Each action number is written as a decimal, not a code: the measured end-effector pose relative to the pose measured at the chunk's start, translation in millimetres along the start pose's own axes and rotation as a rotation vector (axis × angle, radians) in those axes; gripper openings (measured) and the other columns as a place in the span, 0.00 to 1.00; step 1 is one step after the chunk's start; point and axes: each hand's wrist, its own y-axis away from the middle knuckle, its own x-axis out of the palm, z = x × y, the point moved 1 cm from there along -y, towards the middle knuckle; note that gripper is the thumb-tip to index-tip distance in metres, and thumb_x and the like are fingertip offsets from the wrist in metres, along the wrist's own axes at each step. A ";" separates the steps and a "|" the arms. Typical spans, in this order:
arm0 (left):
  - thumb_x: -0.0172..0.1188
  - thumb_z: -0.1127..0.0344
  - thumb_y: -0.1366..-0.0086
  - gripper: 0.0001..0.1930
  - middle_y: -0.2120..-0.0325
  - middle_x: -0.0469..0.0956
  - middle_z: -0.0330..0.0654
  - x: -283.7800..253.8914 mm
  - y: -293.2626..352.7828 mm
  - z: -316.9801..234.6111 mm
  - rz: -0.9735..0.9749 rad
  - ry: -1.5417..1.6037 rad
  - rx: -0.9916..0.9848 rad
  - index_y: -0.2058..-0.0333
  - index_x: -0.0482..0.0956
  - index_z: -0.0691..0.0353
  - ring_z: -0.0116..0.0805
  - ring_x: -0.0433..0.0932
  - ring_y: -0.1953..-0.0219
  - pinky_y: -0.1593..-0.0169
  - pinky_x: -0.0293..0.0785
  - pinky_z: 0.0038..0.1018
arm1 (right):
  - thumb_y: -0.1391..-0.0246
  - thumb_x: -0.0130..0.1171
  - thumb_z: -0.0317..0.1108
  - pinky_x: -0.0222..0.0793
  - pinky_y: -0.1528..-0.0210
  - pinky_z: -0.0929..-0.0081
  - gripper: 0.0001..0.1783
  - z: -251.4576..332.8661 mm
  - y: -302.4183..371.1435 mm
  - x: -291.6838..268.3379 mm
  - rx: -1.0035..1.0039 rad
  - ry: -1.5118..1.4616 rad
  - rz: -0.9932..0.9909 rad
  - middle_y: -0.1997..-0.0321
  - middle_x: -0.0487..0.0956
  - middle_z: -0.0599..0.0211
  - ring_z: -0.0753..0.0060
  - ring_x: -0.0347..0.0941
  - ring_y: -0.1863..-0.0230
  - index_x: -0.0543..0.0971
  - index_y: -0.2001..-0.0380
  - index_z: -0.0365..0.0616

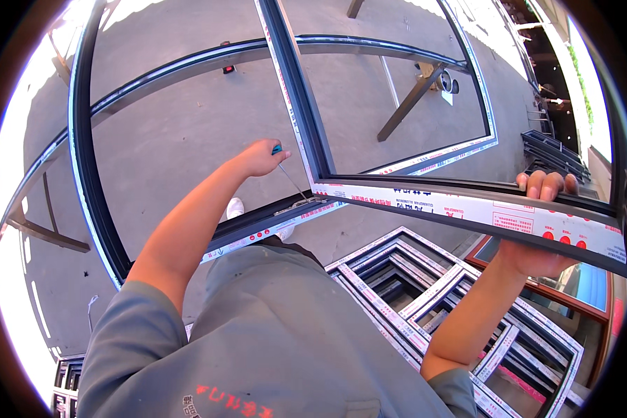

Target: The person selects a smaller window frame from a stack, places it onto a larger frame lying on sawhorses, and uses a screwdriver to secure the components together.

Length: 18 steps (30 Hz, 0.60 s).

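Note:
My left hand [259,158] is closed round the blue-green handle of a screwdriver [292,178]. Its thin shaft slants down to the dark hinge hardware [306,200] on the lower rail of a large window frame [251,224]. From that corner a dark window sash [425,198], wrapped in white printed film, swings out to the right. My right hand [545,188] grips the sash's lower rail, fingers over the top and palm beneath. Whether the screwdriver tip sits in a screw is too small to tell.
Metal support rails [188,75] on legs carry the frame. Below right, several film-wrapped window frames [425,303] lie stacked beside a brown-framed panel [595,299]. Dark profiles [554,153] are piled at the right. A round metal object [447,82] is on the floor beyond.

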 end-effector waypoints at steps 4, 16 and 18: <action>0.55 0.46 0.29 0.25 0.59 0.83 0.59 0.9 -19.4 -0.3 0.038 -0.100 0.015 0.55 0.80 0.68 0.58 0.81 0.54 0.51 0.76 0.46 | 0.50 0.56 0.77 0.56 0.43 0.61 0.51 -1.3 2.7 -5.7 0.024 0.003 -0.105 0.60 0.74 0.66 0.69 0.68 0.57 0.70 0.41 0.41; 0.57 0.48 0.31 0.24 0.65 0.82 0.60 -13.4 -34.9 6.0 0.054 -0.185 0.024 0.60 0.80 0.70 0.58 0.81 0.60 0.54 0.75 0.46 | 0.47 0.56 0.73 0.56 0.44 0.61 0.48 -3.9 5.2 -24.8 0.020 0.026 -0.200 0.62 0.73 0.66 0.70 0.67 0.58 0.71 0.41 0.39; 0.58 0.48 0.31 0.24 0.66 0.82 0.60 -15.6 -35.1 5.9 0.070 -0.192 0.030 0.61 0.80 0.70 0.58 0.81 0.60 0.54 0.75 0.46 | 0.47 0.56 0.72 0.56 0.43 0.61 0.47 -3.4 4.7 -22.3 0.021 0.034 -0.207 0.62 0.73 0.67 0.70 0.67 0.58 0.71 0.41 0.39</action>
